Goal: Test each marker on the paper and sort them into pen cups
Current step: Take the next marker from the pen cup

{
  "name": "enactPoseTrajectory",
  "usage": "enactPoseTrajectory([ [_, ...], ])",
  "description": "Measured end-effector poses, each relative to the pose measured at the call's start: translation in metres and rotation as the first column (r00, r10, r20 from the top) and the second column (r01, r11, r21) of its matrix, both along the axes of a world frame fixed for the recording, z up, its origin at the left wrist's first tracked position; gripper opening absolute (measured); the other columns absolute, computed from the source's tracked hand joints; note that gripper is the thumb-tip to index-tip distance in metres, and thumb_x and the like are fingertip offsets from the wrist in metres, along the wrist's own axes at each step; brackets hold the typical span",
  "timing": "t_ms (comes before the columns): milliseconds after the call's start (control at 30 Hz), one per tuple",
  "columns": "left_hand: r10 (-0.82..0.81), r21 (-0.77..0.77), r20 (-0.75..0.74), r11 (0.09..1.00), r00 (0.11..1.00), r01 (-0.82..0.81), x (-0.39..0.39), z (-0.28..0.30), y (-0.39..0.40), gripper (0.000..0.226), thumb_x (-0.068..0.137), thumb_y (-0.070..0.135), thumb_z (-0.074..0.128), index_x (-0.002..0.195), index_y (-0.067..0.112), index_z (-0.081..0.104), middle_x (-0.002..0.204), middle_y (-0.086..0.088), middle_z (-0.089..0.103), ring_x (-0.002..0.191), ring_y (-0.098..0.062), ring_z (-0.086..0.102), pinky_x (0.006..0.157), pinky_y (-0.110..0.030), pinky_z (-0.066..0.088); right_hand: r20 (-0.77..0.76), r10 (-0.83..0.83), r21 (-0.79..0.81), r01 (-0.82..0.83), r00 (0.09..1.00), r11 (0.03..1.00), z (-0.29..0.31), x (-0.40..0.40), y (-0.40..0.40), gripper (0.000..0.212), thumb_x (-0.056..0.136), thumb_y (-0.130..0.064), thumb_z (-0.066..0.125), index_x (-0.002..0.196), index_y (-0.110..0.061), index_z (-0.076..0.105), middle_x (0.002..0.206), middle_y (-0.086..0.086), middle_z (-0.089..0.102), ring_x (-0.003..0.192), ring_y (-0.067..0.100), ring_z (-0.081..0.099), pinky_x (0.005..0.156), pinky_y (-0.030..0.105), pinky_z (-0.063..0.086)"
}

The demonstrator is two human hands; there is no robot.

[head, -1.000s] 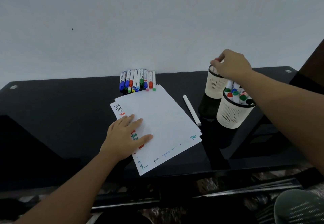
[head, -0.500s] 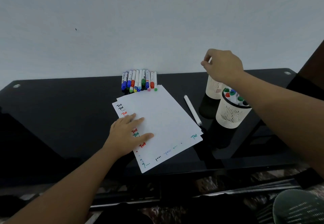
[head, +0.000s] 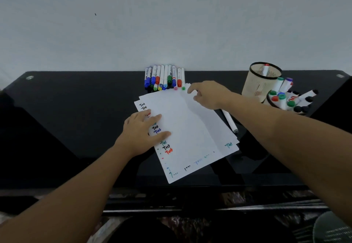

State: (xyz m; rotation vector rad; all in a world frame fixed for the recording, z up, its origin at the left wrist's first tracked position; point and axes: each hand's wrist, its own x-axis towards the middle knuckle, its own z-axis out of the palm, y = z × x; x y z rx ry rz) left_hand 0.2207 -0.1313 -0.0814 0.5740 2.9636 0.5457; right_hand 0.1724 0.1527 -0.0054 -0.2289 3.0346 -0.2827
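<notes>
Two bare forearms with no sleeves, left hand [head: 142, 131] and right hand [head: 208, 95] bare, no rings, watch or gloves visible

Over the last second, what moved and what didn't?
The right hand left the far pen cup, where one marker now stands, and swung left to the row of markers, fingers loose, holding nothing. The left hand stays flat on the paper; the near cup and white marker are unmoved.
</notes>
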Motion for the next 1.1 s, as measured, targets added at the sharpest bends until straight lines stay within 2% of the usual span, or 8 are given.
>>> enactPoseTrajectory([
  [67,0.006,0.029,-0.021,1.000,1.000,-0.005,-0.001,-0.003,0.000,0.099,0.069,0.096,0.028,0.151,0.042,0.042,0.163,0.007,0.027,0.151,-0.017,0.016,0.124,-0.047,0.010,0.020,-0.014,0.008,0.014,1.000,1.000,-0.015,-0.012,0.000,0.041,0.107,-0.024,0.049,0.145,-0.038,0.048,0.137,0.006,0.054,0.116,0.025,0.058,0.101,0.043,0.051],
  [233,0.012,0.053,-0.023,0.999,1.000,-0.011,-0.003,-0.009,-0.003,0.096,0.069,0.096,0.033,0.148,0.043,0.046,0.161,0.010,0.028,0.149,-0.015,0.017,0.123,-0.045,0.008,0.030,-0.053,0.022,0.053,0.998,0.998,-0.035,-0.046,-0.006,0.060,0.101,-0.008,0.044,0.146,-0.047,0.041,0.127,0.007,0.047,0.090,0.024,0.059,0.084,0.043,0.059],
  [333,0.012,0.056,-0.034,0.998,0.999,-0.010,-0.006,-0.009,-0.003,0.096,0.068,0.096,0.033,0.147,0.043,0.047,0.160,0.011,0.029,0.148,-0.014,0.018,0.123,-0.044,0.009,0.022,-0.044,0.071,0.042,0.999,0.997,-0.040,-0.060,-0.011,0.071,0.095,0.000,0.043,0.147,-0.047,0.041,0.121,0.007,0.046,0.092,0.025,0.054,0.081,0.042,0.056],
  [467,0.014,0.063,-0.028,0.998,0.999,-0.012,-0.007,-0.011,-0.004,0.095,0.068,0.096,0.033,0.147,0.045,0.046,0.159,0.013,0.028,0.147,-0.013,0.016,0.122,-0.042,0.008,-0.057,0.028,0.146,-0.020,0.998,0.989,-0.048,-0.072,-0.015,0.063,0.094,-0.001,0.046,0.142,-0.042,0.048,0.119,0.005,0.049,0.096,0.024,0.051,0.083,0.040,0.050],
  [667,0.014,0.051,-0.033,0.999,0.999,-0.012,-0.011,-0.013,-0.005,0.094,0.069,0.097,0.033,0.147,0.045,0.045,0.159,0.014,0.027,0.146,-0.012,0.016,0.122,-0.043,0.008,-0.148,0.090,0.178,-0.063,0.985,0.982,-0.050,-0.078,-0.011,0.038,0.096,-0.005,0.048,0.123,-0.031,0.054,0.106,0.002,0.055,0.086,0.023,0.055,0.077,0.038,0.044],
  [867,0.019,0.054,-0.026,0.998,0.999,-0.018,-0.010,-0.013,-0.005,0.094,0.068,0.097,0.032,0.146,0.046,0.045,0.159,0.013,0.028,0.147,-0.013,0.016,0.122,-0.045,0.009,-0.142,0.154,0.191,-0.126,0.978,0.973,-0.048,-0.077,-0.005,0.054,0.101,-0.012,0.043,0.141,-0.048,0.047,0.098,0.000,0.049,0.081,0.021,0.053,0.077,0.040,0.045],
  [1000,0.019,0.050,-0.023,0.999,1.000,-0.018,-0.010,-0.012,-0.005,0.094,0.067,0.097,0.031,0.146,0.047,0.044,0.159,0.013,0.027,0.147,-0.013,0.016,0.123,-0.045,0.009,-0.134,0.127,0.264,-0.088,0.983,0.960,-0.052,-0.082,-0.005,0.060,0.098,-0.004,0.045,0.145,-0.041,0.048,0.113,0.006,0.047,0.075,0.022,0.050,0.073,0.036,0.040],
  [1100,0.017,0.048,-0.024,0.999,1.000,-0.016,-0.010,-0.012,-0.005,0.093,0.068,0.097,0.032,0.146,0.047,0.044,0.159,0.014,0.027,0.146,-0.012,0.016,0.121,-0.044,0.008,-0.179,0.170,0.316,-0.107,0.969,0.943,-0.053,-0.085,-0.006,0.047,0.099,-0.004,0.053,0.137,-0.033,0.057,0.114,0.007,0.048,0.075,0.021,0.048,0.070,0.033,0.040],
])
